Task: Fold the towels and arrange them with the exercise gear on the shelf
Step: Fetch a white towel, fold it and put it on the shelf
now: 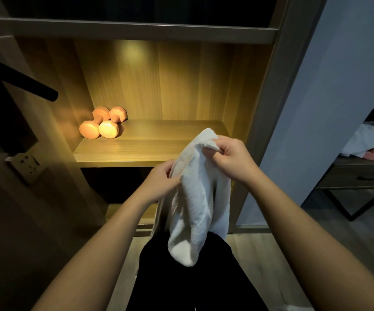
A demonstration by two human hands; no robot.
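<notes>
White terry towel (195, 198) hangs in mid-air over the person's dark trousers (192, 277), draped long and loose, its lower end dangling free. On its near side, the left hand (162, 176) pinches the towel's left edge, fingers curled in on the cloth. A touch higher, the right hand (232, 157) grips the top corner, thumb and fingers closed round a bunched fold. Both hold it just in front of the front edge of the lit wooden shelf (123, 151). Further in, along the shelf's left edge, two orange dumbbells (103, 123) lie side by side, touching. Off to the right, past the pale wall, a side table (356, 173) carries a heap of white cloth (365, 140) with something pink at its edge.
</notes>
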